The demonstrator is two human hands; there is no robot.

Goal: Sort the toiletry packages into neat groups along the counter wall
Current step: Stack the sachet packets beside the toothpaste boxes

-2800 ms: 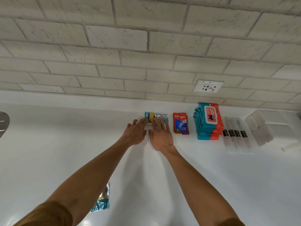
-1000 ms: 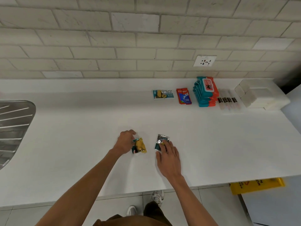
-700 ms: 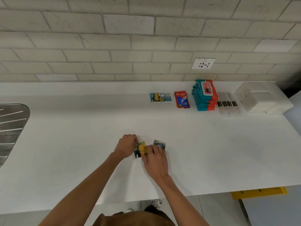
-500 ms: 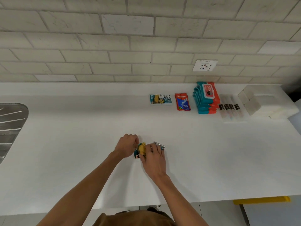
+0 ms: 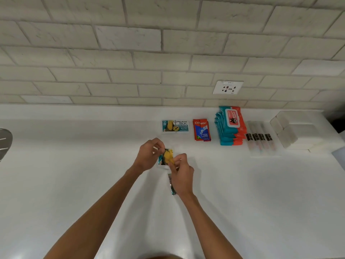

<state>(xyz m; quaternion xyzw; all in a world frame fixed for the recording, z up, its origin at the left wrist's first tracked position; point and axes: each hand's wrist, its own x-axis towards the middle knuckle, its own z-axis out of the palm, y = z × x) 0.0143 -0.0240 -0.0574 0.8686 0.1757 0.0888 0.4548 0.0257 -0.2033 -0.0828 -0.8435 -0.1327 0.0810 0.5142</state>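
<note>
Yellow sachet (image 5: pixel 165 157) pinched by left hand (image 5: pixel 148 156) and right hand (image 5: pixel 182 174); second sachet (image 5: pixel 171 186) under the right palm; third sachet (image 5: pixel 175 125) by the wall (image 5: pixel 168 53).

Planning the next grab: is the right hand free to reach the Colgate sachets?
Probably not yet: nothing blocks the Colgate sachets, but right hand and left hand both pinch a yellow-teal sachet.

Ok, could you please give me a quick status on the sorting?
Left hand and right hand both pinch one sachet, mid-counter. Second sachet by right palm, grip unclear. Nothing between them and the wall group.
</note>
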